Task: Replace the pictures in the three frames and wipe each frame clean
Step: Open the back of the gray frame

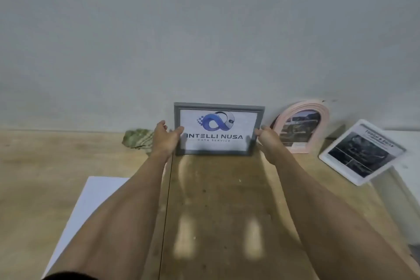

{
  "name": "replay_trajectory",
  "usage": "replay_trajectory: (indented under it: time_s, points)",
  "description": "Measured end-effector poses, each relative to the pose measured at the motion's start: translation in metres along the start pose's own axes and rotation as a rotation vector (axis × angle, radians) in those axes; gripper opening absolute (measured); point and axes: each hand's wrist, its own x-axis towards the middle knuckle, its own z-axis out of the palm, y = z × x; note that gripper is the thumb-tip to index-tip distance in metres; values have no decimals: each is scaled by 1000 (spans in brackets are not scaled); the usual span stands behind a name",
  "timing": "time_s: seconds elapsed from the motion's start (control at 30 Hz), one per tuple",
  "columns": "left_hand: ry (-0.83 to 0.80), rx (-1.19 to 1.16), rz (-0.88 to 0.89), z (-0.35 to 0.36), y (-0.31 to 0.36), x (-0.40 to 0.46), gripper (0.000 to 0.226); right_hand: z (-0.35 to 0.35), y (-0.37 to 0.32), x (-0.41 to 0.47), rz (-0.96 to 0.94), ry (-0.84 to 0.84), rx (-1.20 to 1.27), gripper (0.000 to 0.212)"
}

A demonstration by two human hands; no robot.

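A grey rectangular frame with a blue logo picture stands upright against the wall at the back of the wooden table. My left hand grips its left edge, thumb across the front. My right hand holds its right edge. To the right, a pink arched frame with a dark photo leans on the wall. Further right, a white rectangular frame with a dark printed picture sits tilted. A green patterned cloth lies crumpled left of my left hand.
A white sheet of paper lies on the table at the left, partly under my left forearm. The plain wall rises directly behind the frames. The table's right edge drops off near the white frame.
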Motion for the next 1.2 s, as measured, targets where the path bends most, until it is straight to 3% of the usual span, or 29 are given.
replay_trajectory:
  time_s: [0.2,0.47,0.67,0.77,0.83,1.0,1.1,1.2]
  points:
    - [-18,103,-23,12,-29,39,61,10,29,61,130,110,-97,32]
    - [-49,220,10,13,-44,63,6,4,37,77,85,103,-113,33]
    - [-131,166,-94,-8,-50,45,14,-30,50,52,37,26,-152,7]
    - [-90,216,-105,-3,-48,34,4,-47,50,30,-38,-32,-95,12]
    - [-79,271,-129,10,-31,13,19,-59,47,13,-100,-5,-67,12]
    - [-15,406,126,65,23,-82,50,-89,37,-38,-205,126,-22,9]
    - [-114,441,280,117,56,-151,41,-94,34,-67,-225,191,23,17]
    - [-192,403,223,167,84,-214,35,-91,31,-104,-342,263,2,10]
